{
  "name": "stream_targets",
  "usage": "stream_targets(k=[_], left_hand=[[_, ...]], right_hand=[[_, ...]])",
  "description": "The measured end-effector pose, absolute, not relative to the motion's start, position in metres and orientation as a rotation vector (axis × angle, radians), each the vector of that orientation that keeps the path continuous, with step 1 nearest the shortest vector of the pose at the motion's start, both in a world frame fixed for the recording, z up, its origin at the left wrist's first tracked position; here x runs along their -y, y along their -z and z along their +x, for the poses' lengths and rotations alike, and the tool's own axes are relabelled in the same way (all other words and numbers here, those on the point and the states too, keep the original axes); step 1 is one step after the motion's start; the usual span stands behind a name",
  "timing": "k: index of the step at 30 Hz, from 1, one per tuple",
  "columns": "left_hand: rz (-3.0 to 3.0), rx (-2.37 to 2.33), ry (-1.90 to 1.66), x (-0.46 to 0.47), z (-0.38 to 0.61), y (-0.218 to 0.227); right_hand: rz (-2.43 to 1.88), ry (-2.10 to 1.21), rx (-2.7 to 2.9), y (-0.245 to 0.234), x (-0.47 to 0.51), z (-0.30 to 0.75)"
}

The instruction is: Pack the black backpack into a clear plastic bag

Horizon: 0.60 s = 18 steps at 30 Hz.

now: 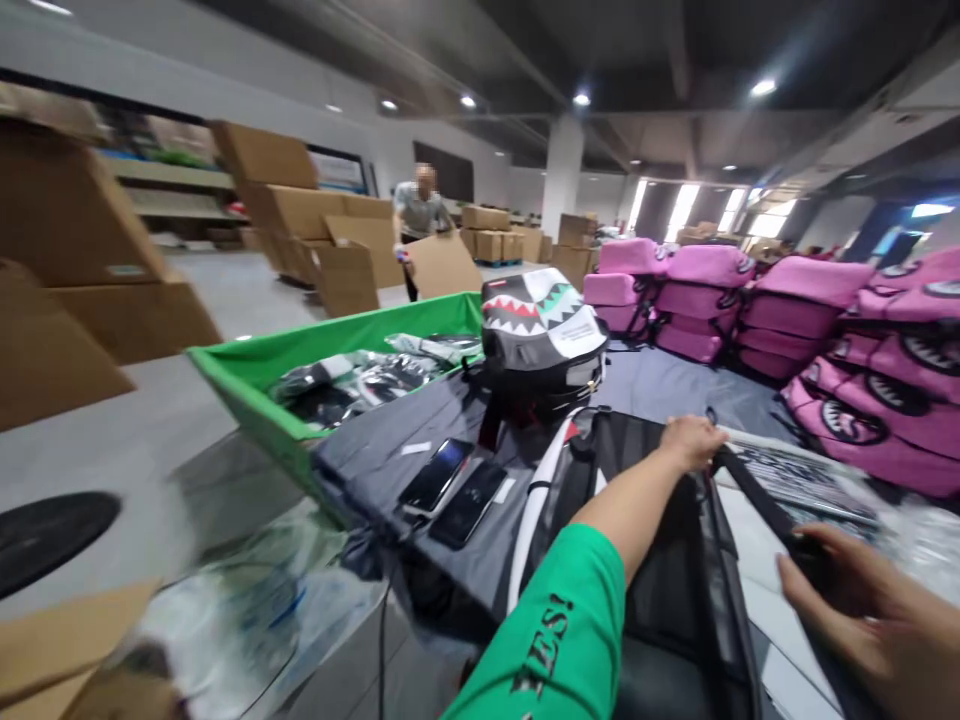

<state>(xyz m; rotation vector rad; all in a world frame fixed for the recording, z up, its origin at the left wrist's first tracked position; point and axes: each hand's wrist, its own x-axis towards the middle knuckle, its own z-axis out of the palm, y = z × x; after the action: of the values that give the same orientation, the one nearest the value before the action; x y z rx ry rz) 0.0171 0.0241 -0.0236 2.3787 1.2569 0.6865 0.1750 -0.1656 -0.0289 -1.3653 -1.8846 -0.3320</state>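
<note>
A black backpack (660, 560) lies open-backed in front of me on the grey-covered table (390, 450). My left hand (694, 440), on a green-sleeved arm, is closed on the backpack's far top edge. At the lower right my right hand (862, 610) grips one of its black straps (757, 500). A second backpack (540, 330) with a shark-mouth print stands upright on the table just beyond. Two phones (454, 485) lie side by side to its left.
A green bin (255, 375) with plastic-wrapped items adjoins the table's left. Pink shark-mouth backpacks (825, 330) are stacked at the right. Cardboard boxes (300, 210) stand at the left and back, where a person (420, 225) handles a box. Clear plastic bags (247, 610) lie at the lower left.
</note>
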Motion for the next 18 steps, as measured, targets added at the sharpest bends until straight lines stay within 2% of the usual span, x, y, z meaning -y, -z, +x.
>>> stream_targets(k=[5, 10, 18], left_hand=[[2.604, -1.393, -0.484, -0.057, 0.008, 0.063], [2.69, -1.393, -0.49, -0.084, 0.021, 0.068], [2.609, -1.313, -0.59, -0.102, 0.037, 0.063]], right_hand=[[-1.147, 0.235, 1.908, 0.055, 0.161, 0.142], [-1.2, 0.184, 1.822, 0.079, 0.151, 0.149], [-1.234, 0.151, 1.834, 0.045, 0.141, 0.159]])
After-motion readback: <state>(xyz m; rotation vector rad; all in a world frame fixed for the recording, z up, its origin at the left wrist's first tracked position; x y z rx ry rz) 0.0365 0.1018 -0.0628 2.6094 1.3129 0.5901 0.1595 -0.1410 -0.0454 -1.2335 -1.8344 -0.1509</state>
